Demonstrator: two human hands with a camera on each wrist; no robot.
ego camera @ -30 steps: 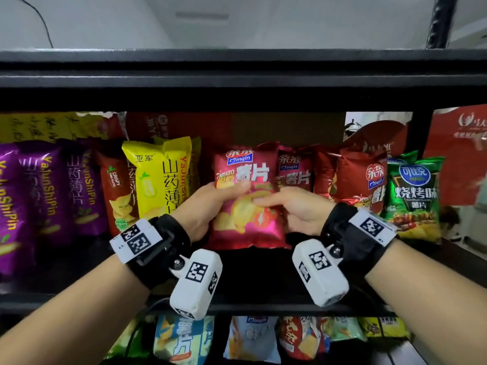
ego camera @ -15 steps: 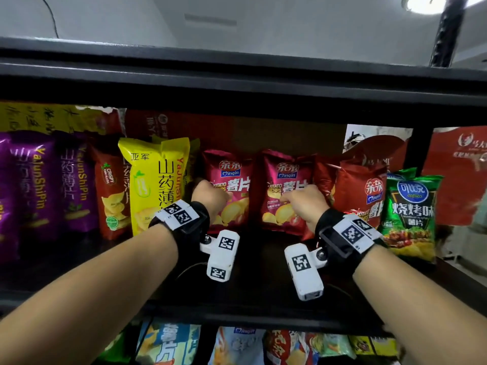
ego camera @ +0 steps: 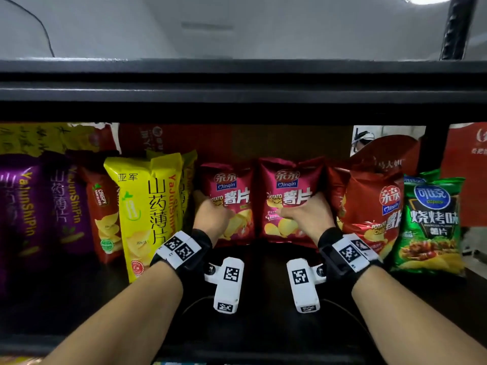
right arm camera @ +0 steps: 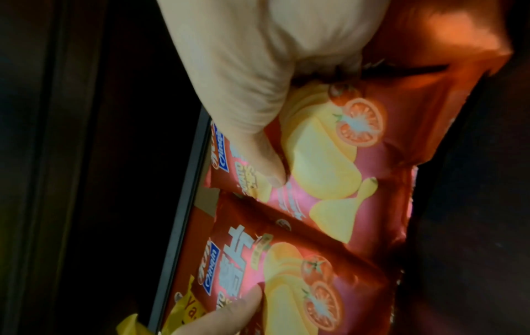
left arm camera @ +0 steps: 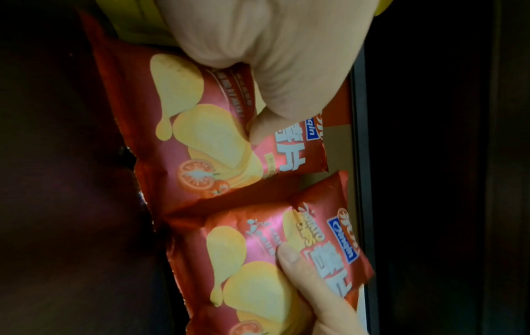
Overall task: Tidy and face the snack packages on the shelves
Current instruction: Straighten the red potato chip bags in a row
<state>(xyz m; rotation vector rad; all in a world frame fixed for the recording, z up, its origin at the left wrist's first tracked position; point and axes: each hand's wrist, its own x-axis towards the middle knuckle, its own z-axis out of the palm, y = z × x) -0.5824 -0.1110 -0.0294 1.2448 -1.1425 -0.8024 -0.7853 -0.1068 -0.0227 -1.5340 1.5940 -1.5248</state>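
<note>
Two pink-red tomato potato chip bags stand upright side by side at the back of the middle shelf. My left hand (ego camera: 213, 214) grips the left bag (ego camera: 232, 196) at its left edge, with the thumb (left arm camera: 258, 129) pressed on the front. In the same way my right hand (ego camera: 300, 213) grips the right bag (ego camera: 290, 191), its thumb (right arm camera: 269, 167) on the printed face. The other fingers of both hands are hidden behind the bags. Each wrist view shows its own bag, left bag (left arm camera: 200, 140) and right bag (right arm camera: 329, 158), with the neighbour beside it.
A tall yellow yam chip bag (ego camera: 147, 212) stands just left of my left hand, with an orange bag (ego camera: 105, 214) and purple bags (ego camera: 23, 206) beyond. A large red chip bag (ego camera: 374, 206) and a green bag (ego camera: 432, 222) stand to the right. The upper shelf (ego camera: 237, 85) hangs low overhead.
A second ago both hands held one tomato bag out in front. It went back and left beside its twin; now each hand holds one bag, and the view is closer.
</note>
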